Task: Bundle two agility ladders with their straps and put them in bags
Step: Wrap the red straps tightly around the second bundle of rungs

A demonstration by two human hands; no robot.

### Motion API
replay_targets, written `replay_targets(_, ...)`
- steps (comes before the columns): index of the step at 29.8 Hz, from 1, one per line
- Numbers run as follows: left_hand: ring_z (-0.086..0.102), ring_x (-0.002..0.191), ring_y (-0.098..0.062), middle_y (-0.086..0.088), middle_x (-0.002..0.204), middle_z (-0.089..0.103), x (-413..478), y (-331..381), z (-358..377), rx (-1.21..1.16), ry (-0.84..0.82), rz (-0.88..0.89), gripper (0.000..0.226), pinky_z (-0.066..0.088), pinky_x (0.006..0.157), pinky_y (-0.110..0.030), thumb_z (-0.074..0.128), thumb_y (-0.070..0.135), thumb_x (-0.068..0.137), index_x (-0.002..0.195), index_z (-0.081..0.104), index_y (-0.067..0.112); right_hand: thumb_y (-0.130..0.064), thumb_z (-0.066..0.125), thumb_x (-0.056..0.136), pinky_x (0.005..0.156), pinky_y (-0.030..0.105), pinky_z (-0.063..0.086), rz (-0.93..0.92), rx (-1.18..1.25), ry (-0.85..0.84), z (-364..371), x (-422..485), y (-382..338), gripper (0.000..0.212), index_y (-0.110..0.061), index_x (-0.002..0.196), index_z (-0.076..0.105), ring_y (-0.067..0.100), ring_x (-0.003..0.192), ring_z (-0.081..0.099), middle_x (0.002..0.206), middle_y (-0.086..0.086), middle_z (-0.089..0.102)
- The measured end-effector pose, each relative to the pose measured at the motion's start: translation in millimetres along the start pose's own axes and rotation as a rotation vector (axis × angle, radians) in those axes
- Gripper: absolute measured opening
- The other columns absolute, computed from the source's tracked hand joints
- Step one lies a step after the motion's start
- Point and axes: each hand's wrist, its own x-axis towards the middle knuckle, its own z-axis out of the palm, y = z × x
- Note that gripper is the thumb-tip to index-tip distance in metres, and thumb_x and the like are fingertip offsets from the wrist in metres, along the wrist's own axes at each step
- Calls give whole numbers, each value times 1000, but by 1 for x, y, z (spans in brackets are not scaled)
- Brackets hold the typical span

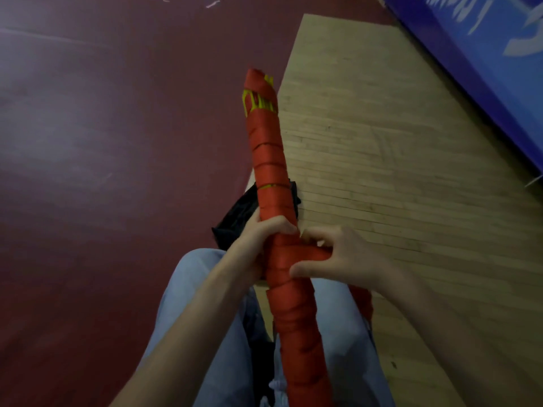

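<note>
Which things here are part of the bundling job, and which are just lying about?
In the job: ladder bundle gripped by left hand; orange strap pinched by right hand; black bag behind the bundle.
Lying about: blue board at upper right.

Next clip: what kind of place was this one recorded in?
Probably an indoor sports hall or gym: a strip-wood floor beside a dark red court surface, a blue printed panel along the edge, and a strap-wrapped agility ladder bundle.

Orange-red ladder bundle (273,177) with yellow rungs; possibly black bag (235,221); maroon floor (102,127).
</note>
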Motion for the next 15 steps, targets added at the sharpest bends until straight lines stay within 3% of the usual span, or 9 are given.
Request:
replay_targets(4, 59, 71, -17, 2, 75, 65, 4, -4, -3, -248, -288, 8, 50, 51, 64, -32, 66, 10, 39, 87, 72, 23, -48, 83, 49, 69, 24, 51, 63, 152, -46, -9, 10, 6, 46, -24, 76, 55, 4, 73, 63, 75, -15, 64)
replay_targets(6, 62, 68, -14, 1, 73, 66, 8, -8, -5, -311, -381, 8, 53, 52, 65, -30, 79, 12, 31, 83, 75, 23, -59, 76, 47, 65, 20, 48, 127, 195, -131, -9, 12, 10, 54, -26, 83, 55, -4, 65, 58, 65, -23, 61)
replay_targets(7, 64, 67, -13, 0, 74, 67, 8, -10, -7, -332, -388, 11, 58, 54, 65, -29, 84, 15, 29, 86, 75, 21, -69, 74, 42, 59, 19, 47, 172, 234, -191, -6, 11, 12, 68, -27, 92, 55, -1, 59, 55, 60, -22, 58)
replay_targets(9, 66, 72, -15, -3, 82, 68, 6, -9, -4, -308, -337, 26, 71, 57, 68, -32, 80, 11, 31, 100, 68, 18, -81, 69, 31, 42, 15, 34, 251, 389, -254, 4, 3, 18, 87, -23, 94, 55, 2, 42, 40, 49, -16, 48)
replay_targets(11, 67, 77, -14, -3, 90, 67, 0, 0, 5, -89, -216, 83, 66, 57, 67, -28, 70, 13, 41, 106, 58, 18, -87, 63, 26, 37, 15, 29, 266, 496, -182, 12, -3, 20, 83, -22, 76, 56, 3, 37, 35, 45, -12, 44)
replay_targets(13, 64, 74, -10, -1, 88, 63, -2, 11, 12, 190, -26, 169, 49, 54, 59, -20, 73, 11, 56, 101, 54, 20, -89, 57, 34, 44, 23, 44, 256, 367, -51, 17, -6, 10, 78, -20, 70, 62, 7, 43, 50, 49, -8, 55)
replay_targets(15, 61, 70, -12, -1, 83, 61, 2, 14, 17, 213, 116, 176, 33, 54, 55, -20, 72, 5, 72, 94, 53, 21, -80, 54, 53, 65, 35, 54, 215, 49, 91, 16, -11, 2, 68, -16, 73, 67, 13, 61, 64, 65, -2, 68)
